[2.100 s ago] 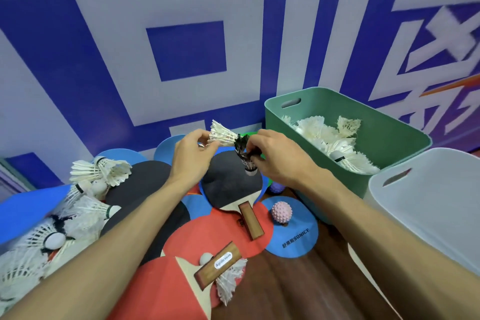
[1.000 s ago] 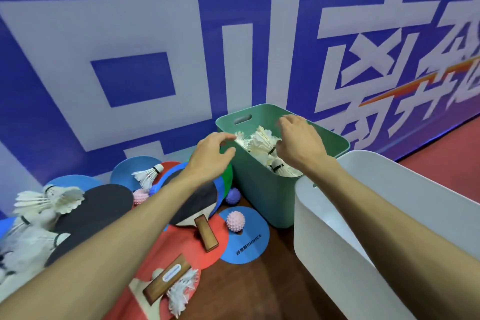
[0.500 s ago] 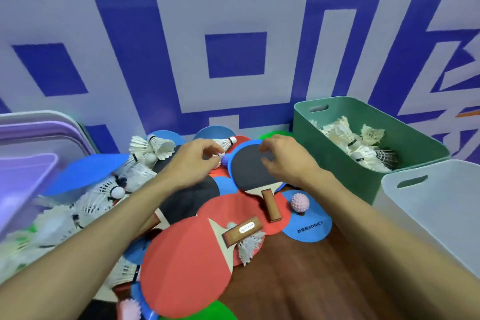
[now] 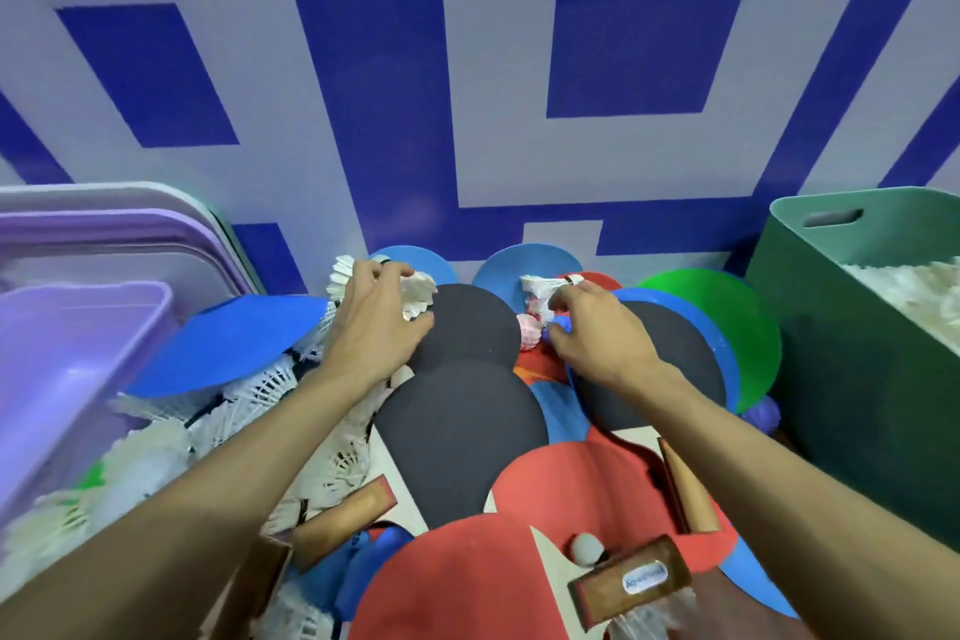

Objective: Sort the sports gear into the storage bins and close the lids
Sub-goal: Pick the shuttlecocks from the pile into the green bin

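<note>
Step in hand: picking shuttles off the paddle pile for the green bin (image 4: 857, 353).

Left hand (image 4: 374, 327): grip closed round the far shuttle (image 4: 418, 294), fingers curled over its feathers, thumb beneath. Right hand (image 4: 602, 333): grip narrow, fingertips pinching the near shuttle (image 4: 537, 288). This shuttle lies between the left hand and the green bin, beside a pink ball (image 4: 529, 334). The green bin already holds a heap of white shuttles (image 4: 914, 291). Its lid is not in view.

Judgement: feathers crush easily, so each grip should stay light and favour the cork. I cannot tell whether either hand has the cork. Lift straight up before swinging toward the green bin, so the skirts do not drag on the black paddles (image 4: 457, 431) or roll the pink ball.

Edges and room: the wall (image 4: 467, 94) stands close behind the 2 hands, so there is no room that way. The path to the green bin crosses flat paddle faces and looks open. Its rim stands above the pile, so the load must clear it. The purple bin (image 4: 62, 359) sits on the side far from the green bin, with loose shuttles (image 4: 332, 463) heaped beside it.
</note>
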`<state>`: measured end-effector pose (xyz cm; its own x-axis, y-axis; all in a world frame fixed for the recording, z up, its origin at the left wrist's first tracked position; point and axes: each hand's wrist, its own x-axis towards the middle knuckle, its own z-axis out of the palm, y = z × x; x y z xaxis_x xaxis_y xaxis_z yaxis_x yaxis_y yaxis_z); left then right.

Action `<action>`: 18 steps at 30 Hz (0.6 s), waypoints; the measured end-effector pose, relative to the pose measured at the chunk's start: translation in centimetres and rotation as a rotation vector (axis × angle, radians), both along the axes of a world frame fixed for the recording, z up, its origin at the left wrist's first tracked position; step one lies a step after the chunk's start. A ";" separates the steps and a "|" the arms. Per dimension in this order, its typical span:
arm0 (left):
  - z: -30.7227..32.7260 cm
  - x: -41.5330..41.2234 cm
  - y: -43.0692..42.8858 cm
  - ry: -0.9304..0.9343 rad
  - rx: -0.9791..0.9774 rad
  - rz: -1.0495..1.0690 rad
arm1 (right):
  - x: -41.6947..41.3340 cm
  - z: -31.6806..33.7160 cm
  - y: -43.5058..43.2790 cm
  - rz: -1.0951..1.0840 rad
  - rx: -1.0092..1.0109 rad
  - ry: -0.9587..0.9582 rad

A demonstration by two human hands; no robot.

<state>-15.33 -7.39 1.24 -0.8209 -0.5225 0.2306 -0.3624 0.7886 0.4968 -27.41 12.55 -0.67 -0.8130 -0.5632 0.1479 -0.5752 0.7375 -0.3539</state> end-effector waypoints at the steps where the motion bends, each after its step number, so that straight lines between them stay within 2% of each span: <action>1: -0.2 -0.4 -0.4 -0.016 -0.006 0.006 | -0.7 -0.4 -0.7 -0.007 -0.005 0.008; 5: -0.5 -2.0 -1.4 -0.051 -0.115 0.011 | -2.9 -1.6 -2.9 -0.045 -0.004 0.047; 13: 0.3 -2.8 -2.3 0.091 -0.198 -0.013 | -4.2 -1.9 -4.0 -0.084 -0.006 0.083; 18: 2.1 -1.9 0.3 0.196 -0.136 -0.122 | -3.4 0.0 -1.5 -0.113 -0.106 0.106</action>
<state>-17.22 -7.10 3.32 -0.8088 -0.3759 0.4524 -0.1679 0.8847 0.4349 -30.78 11.08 -0.67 -0.8471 -0.4458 0.2892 -0.5287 0.7615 -0.3749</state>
